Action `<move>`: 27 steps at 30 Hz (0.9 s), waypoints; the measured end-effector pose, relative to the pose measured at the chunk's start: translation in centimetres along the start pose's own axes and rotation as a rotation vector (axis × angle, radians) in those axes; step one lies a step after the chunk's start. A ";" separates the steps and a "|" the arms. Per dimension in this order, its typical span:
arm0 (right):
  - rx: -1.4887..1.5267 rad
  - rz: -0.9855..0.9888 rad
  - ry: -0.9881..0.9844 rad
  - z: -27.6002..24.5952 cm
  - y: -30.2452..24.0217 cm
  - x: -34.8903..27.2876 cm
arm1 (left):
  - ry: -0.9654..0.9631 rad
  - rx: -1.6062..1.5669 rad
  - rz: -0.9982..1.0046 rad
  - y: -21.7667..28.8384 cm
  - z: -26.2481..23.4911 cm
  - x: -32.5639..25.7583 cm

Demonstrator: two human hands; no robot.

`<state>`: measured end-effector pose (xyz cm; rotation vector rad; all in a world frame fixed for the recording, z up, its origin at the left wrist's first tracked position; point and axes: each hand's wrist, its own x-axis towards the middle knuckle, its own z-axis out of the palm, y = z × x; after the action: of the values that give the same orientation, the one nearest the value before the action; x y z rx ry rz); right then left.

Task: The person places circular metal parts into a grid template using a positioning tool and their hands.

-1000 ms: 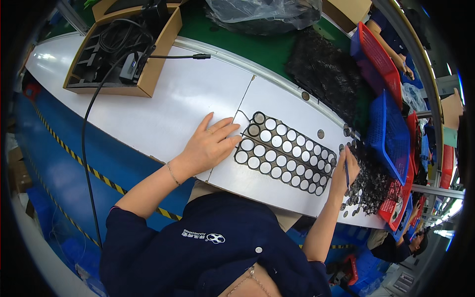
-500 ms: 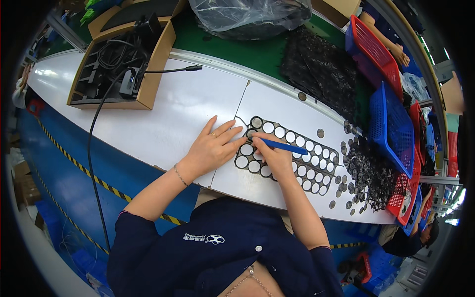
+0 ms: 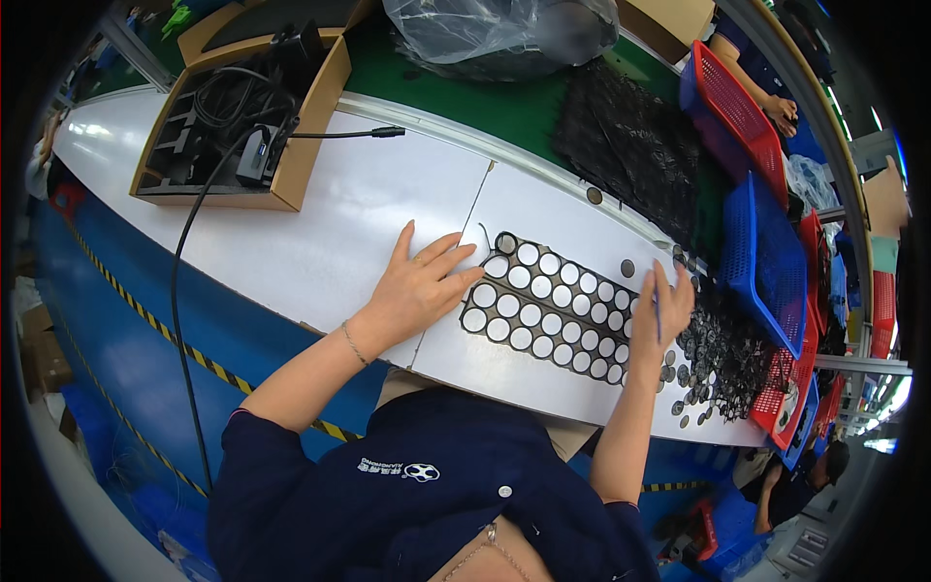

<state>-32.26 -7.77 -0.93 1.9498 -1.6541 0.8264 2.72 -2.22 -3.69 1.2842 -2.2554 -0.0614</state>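
A flat dark panel (image 3: pixel 535 294) of black rings lies on the white table. Most of its round openings look white. My left hand (image 3: pixel 415 291) is beside the panel's left end with its fingers spread, the fingertips at its edge. Over the right end of the panel, my right hand (image 3: pixel 664 310) grips a thin blue stick-like tool (image 3: pixel 658 318), pointing down between the fingers. Near that hand lie several loose dark discs (image 3: pixel 683 376) and a tangled heap of black ring-shaped scraps (image 3: pixel 729 335).
An open cardboard box (image 3: pixel 281 194) with black cables and devices stands at the left. Behind the table are a clear plastic bag (image 3: pixel 485 29) and black netted sheets (image 3: pixel 621 136). A blue basket (image 3: pixel 771 262) and red baskets (image 3: pixel 742 116) line the right, with co-workers beyond.
My right hand has moved with the blue tool from the panel's left end to its right end. A grey disc formerly at the left end no longer shows there. My left hand stays put.
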 end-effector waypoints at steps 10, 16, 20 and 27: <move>1.179 0.722 -0.700 1.0 -12.1 0.3 | 0.155 -0.107 -0.121 0.1 1.8 4.9; 1.241 0.771 -0.731 2.5 -14.0 0.2 | 0.140 -0.148 -0.166 -0.4 2.7 5.2; 1.168 0.650 -0.771 2.7 -13.8 0.0 | 0.172 -0.161 -0.282 -1.3 2.1 4.8; 1.123 0.588 -0.720 3.8 -13.7 -0.6 | 0.168 0.049 -0.068 -0.1 0.8 3.7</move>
<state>-18.31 -7.45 -3.52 2.7160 -2.6111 1.6813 0.89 -5.45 -2.79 1.3390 -2.0826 0.0749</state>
